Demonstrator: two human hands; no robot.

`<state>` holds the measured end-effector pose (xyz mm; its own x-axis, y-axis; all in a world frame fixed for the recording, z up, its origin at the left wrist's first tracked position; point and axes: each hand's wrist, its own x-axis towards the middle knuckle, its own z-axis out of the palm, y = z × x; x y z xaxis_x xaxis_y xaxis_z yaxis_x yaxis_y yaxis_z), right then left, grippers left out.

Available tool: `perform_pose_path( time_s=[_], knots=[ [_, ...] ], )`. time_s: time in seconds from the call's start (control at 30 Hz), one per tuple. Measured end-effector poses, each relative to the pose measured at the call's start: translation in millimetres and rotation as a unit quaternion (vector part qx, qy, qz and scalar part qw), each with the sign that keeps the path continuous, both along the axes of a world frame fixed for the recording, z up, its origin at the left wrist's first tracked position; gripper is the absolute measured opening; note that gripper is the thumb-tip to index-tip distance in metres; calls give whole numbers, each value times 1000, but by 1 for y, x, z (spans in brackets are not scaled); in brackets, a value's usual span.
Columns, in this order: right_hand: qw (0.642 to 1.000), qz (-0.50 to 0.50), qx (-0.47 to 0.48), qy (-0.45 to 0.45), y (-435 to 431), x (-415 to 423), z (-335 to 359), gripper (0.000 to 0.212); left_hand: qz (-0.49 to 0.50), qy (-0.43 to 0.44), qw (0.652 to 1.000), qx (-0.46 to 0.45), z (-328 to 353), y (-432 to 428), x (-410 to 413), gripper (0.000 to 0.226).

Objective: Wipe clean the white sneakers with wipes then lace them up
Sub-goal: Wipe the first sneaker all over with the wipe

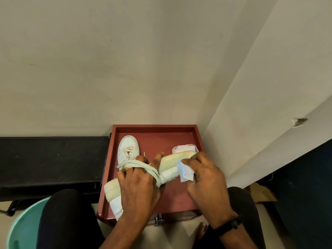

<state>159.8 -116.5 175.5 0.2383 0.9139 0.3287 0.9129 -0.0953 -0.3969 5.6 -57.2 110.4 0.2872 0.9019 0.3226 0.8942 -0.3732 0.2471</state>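
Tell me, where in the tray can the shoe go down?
Bare tray floor lies between the laced sneaker and the wipes pack, up to the back rim. The near half is crowded by both hands and the held sneaker.

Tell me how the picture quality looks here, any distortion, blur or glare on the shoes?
Head view: wide-angle bending shows in the wall edges and the skewed red tray; light is soft, warm and dim, without hard glare; the held sneaker and wipe are slightly soft, as are the left hand and right hand; the laced sneaker in the tray looks a little clearer.
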Motion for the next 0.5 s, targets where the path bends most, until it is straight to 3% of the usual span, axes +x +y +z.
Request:
perform_pose_path(
  time_s=[0.1,0.23,0.33,0.43,0.5],
  knots=[
    [999,42,-20,-20,-1,-21,-9,42,-6,4,1000,11,-1,-2,0,70],
    [996,83,-28,-14,-2,-39,-17,38,-10,20,1000,0,-3,-4,-2,86],
    [981,76,34,174,-3,-30,-9,33,-1,-12,1000,-15,3,-1,-1,77],
    [908,54,117,398,-7,-11,5,35,34,-69,993,-94,9,4,-4,79],
    [782,11,144,606,-7,0,3,21,39,-203,963,-173,17,4,-7,78]
  ],
)
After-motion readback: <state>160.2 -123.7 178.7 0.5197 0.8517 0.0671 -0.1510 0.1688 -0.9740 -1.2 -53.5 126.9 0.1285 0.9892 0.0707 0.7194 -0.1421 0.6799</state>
